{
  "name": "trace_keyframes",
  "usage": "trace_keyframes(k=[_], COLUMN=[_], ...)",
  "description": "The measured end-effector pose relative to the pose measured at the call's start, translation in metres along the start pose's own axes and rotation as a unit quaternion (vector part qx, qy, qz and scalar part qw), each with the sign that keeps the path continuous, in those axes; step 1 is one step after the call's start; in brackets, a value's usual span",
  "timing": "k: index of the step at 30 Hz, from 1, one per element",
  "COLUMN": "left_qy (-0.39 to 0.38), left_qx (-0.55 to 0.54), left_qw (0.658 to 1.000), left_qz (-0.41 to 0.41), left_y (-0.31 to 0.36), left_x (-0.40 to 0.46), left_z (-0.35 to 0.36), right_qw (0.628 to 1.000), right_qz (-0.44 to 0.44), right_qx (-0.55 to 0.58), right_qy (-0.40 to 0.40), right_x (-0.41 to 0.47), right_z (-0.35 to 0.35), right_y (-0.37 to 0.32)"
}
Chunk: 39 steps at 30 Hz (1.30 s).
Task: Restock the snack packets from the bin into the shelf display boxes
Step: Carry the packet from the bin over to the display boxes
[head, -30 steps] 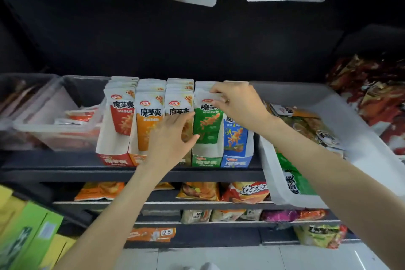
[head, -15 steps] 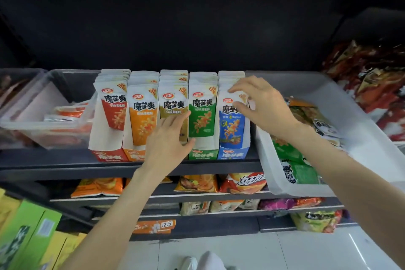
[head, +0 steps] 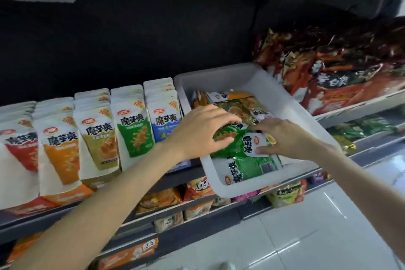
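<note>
Both hands are reaching into the white bin (head: 293, 105) on the shelf, right of the display boxes (head: 131, 129). The green packet (head: 245, 140) is lying on top, long axis running toward the person. The left hand (head: 197, 131) is curling over its left side, fingers touching it; the right hand (head: 282, 138) is pinching its white end.

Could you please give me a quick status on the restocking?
Both hands in the white bin. Left hand and right hand gripping green packets. Display boxes look full. Nothing in the way.
</note>
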<state>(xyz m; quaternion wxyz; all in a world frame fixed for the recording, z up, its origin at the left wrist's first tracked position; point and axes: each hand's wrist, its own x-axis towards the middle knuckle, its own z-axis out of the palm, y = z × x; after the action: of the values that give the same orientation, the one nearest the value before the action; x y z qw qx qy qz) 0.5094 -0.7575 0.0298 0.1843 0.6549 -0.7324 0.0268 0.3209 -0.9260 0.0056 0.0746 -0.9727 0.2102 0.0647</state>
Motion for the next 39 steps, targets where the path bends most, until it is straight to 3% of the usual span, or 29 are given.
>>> trace_keyframes(k=[2, 5, 8, 14, 17, 19, 22, 24, 27, 29, 31, 34, 36, 39], left_qy=[-0.113, -0.267, -0.305, -0.226, -0.123, -0.041, 0.097, 0.19, 0.26, 0.277, 0.281, 0.241, 0.227, 0.174], left_qx=[0.107, 0.275, 0.338, 0.271, 0.243, 0.194, 0.068, -0.013, -0.144, -0.182, -0.203, -0.268, -0.301, -0.337], left_qw=[0.988, 0.923, 0.888, 0.932, 0.956, 0.974, 0.992, 0.981, 0.948, 0.93, 0.927, 0.928, 0.918, 0.906], left_qz=[-0.001, 0.028, 0.063, 0.081, 0.11, 0.109, 0.038, -0.025, -0.118, -0.156, -0.146, -0.096, -0.125, -0.189], left_y=[0.0, 0.01, 0.014, -0.002, -0.008, -0.01, -0.005, -0.003, -0.006, -0.008, -0.011, -0.014, -0.016, -0.02], left_x=[0.026, 0.05, 0.054, 0.052, 0.046, 0.039, 0.026, 0.017, 0.0, -0.01, -0.023, -0.047, -0.058, -0.067], left_z=[0.011, 0.03, 0.046, 0.028, 0.026, 0.024, 0.006, -0.007, -0.018, -0.021, -0.026, -0.033, -0.04, -0.054], right_qw=[0.999, 0.998, 0.998, 0.999, 0.999, 0.998, 0.977, 0.96, 0.931, 0.92, 0.904, 0.849, 0.815, 0.799], right_qz=[-0.006, 0.002, 0.0, -0.008, -0.005, -0.001, 0.017, 0.004, -0.019, -0.018, -0.048, -0.201, -0.303, -0.381], right_qx=[-0.031, -0.058, -0.065, -0.041, -0.039, 0.004, 0.142, 0.183, 0.248, 0.27, 0.242, 0.156, 0.124, 0.118], right_qy=[0.009, -0.003, -0.013, 0.011, 0.016, 0.061, 0.16, 0.213, 0.267, 0.283, 0.348, 0.464, 0.479, 0.449], right_x=[0.007, 0.014, 0.016, 0.014, 0.014, 0.01, -0.003, -0.007, -0.003, 0.004, 0.007, 0.01, 0.016, 0.029], right_z=[0.003, 0.004, 0.006, 0.01, 0.007, -0.001, -0.023, -0.034, -0.043, -0.047, -0.052, -0.059, -0.061, -0.06], right_y=[0.001, 0.003, 0.004, 0.007, 0.005, 0.002, -0.007, -0.016, -0.026, -0.031, -0.039, -0.055, -0.066, -0.085])
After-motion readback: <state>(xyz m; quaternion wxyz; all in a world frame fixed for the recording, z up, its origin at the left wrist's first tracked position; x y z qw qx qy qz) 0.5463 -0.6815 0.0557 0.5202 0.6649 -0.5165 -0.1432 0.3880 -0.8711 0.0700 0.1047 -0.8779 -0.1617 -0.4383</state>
